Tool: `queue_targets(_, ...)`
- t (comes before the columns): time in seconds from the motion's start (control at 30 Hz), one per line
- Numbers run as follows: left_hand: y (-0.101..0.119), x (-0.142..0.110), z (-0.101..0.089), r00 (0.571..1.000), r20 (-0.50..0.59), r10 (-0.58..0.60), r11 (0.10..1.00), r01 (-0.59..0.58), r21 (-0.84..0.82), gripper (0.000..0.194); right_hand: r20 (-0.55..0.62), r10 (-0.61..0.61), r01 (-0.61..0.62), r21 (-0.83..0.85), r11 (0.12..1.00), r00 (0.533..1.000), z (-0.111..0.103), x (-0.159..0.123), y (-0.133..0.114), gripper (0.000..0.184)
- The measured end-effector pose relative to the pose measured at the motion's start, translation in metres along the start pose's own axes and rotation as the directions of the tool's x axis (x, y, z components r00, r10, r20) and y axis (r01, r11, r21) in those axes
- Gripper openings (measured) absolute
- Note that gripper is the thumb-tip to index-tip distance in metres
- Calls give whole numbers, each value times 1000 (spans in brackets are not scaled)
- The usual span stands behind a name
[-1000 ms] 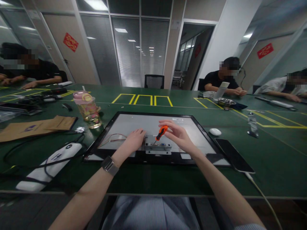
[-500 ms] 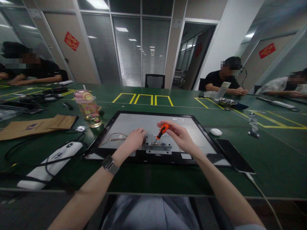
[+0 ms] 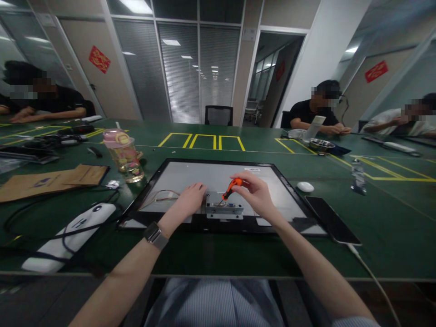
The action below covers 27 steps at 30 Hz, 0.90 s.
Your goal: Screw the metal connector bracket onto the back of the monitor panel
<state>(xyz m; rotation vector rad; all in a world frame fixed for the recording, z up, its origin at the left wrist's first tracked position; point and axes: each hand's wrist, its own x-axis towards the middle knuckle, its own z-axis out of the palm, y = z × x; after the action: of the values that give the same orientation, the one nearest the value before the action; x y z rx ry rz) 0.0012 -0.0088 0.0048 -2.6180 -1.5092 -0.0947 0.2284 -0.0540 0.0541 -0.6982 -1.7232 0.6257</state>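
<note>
On the flat panel, a metal bracket unit sits by the near edge. Right hand: grip clamped on the screwdriver, blade slanted toward the unit. Left hand: beside the unit, grip state indeterminable from here. Caution: off-axis pressure could make the tilted blade slip and scratch the panel.

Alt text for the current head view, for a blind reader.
The right hand holds an orange screwdriver angled down at a metal bracket on a black-framed panel, the left hand beside the bracket. A cup stands left, a phone lies right.
</note>
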Motion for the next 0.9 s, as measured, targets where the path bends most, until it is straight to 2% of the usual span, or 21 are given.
queue_targets(0.07, 0, 0, 0, 1000, -1, 1, 1000, -1, 4, 32, -54, -29, 27, -39, 999, 998, 2, 0, 3, 15)
queue_targets(0.17, 0, -1, -1, 1000, -7, -3, 1000, 3, 4, 33, -61, -42, 40, -39, 998, 997, 3, 0, 2, 9)
queue_targets(0.37, 2, -1, -4, 1000, -1, -8, 1000, 8, 1, 31, 93, 39, -49, 105, 993, 995, -2, 0, -7, 27)
queue_targets(0.47, 2, 0, -3, 1000, -5, -9, 1000, 9, -3, 31, 146, 26, -43, 116, 992, 989, -3, 1, -9, 25)
queue_targets(0.6, 1, -1, -2, 1000, 1, -10, 1000, 10, -17, 32, 62, -8, 5, 44, 999, 998, 1, 2, -6, 16)
queue_targets(0.7, 1, -1, -2, 1000, -9, -9, 1000, 9, -9, 33, 6, 7, -7, -4, 1000, 1000, 3, 0, -4, 19)
queue_targets(0.9, 0, 1, 1, 1000, -9, -7, 1000, 7, 2, 33, 144, 9, -28, 132, 991, 989, 4, -1, -7, 27)
